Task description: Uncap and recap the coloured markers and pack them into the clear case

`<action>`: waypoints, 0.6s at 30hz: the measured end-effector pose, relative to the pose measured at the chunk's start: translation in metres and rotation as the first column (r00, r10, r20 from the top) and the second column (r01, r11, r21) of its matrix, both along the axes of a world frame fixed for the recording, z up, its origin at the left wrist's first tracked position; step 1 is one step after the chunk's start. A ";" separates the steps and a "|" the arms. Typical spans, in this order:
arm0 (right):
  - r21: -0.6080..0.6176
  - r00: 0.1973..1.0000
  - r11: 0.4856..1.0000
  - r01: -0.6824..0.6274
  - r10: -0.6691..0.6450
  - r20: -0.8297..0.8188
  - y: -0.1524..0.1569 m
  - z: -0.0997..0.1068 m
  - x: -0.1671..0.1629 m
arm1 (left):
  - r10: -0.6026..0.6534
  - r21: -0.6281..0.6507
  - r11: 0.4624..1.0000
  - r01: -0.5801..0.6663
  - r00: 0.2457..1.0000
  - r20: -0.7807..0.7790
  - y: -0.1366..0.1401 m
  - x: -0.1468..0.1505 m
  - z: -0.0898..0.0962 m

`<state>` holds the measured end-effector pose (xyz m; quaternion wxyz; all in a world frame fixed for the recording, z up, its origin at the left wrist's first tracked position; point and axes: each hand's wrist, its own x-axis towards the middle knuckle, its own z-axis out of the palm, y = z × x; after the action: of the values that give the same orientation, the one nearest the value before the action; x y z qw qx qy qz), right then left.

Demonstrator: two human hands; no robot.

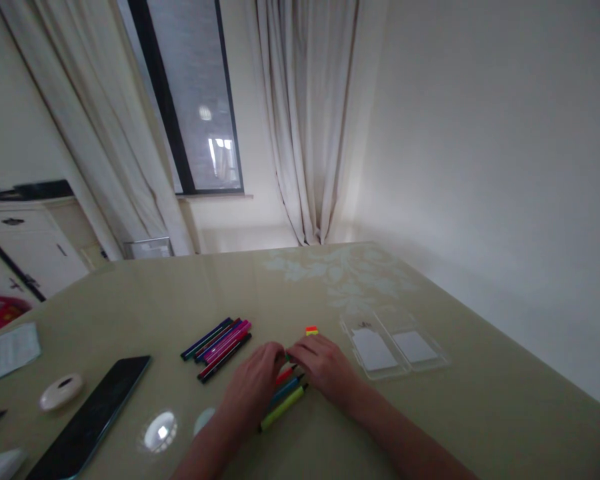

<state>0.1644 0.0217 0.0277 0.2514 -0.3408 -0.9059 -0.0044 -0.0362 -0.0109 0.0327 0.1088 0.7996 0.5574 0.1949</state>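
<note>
My left hand (259, 373) and my right hand (325, 365) meet fingertip to fingertip over the table. Both are closed, and a small green bit (287, 358) shows between them; the rest of what they hold is hidden. Under and between the hands lie a red marker (285, 375), a blue marker (286, 392) and a yellow-green marker (284, 408), side by side at a slant. Just beyond my right fingers sits a small orange and yellow piece (311, 330). Left of my hands rests a row of several dark, purple, pink and black markers (223, 347).
An open clear plastic case (406, 363) with white cards lies at right. On the left are a black tablet-like slab (97, 413), a pale oval object (61, 392) and a light folded cloth or paper (10, 353). The wall (505, 200) borders the table's right edge.
</note>
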 end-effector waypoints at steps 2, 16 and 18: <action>0.020 0.999 0.999 -0.034 0.034 -0.025 -0.002 0.002 0.001 | -0.006 -0.007 1.000 0.006 1.000 -0.030 -0.004 0.004 0.004; 0.000 0.980 0.994 -0.108 0.106 -0.171 -0.007 0.008 0.002 | 0.162 -0.111 0.971 -0.213 0.922 -0.351 -0.009 0.010 0.021; -0.002 0.978 0.994 -0.111 0.109 -0.176 -0.008 0.008 0.002 | 0.172 -0.107 0.969 -0.222 0.920 -0.353 -0.009 0.010 0.020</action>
<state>0.1669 0.0138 0.0362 0.3279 -0.2906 -0.8978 0.0451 -0.0260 -0.0195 0.0525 0.0481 0.7510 0.6582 0.0227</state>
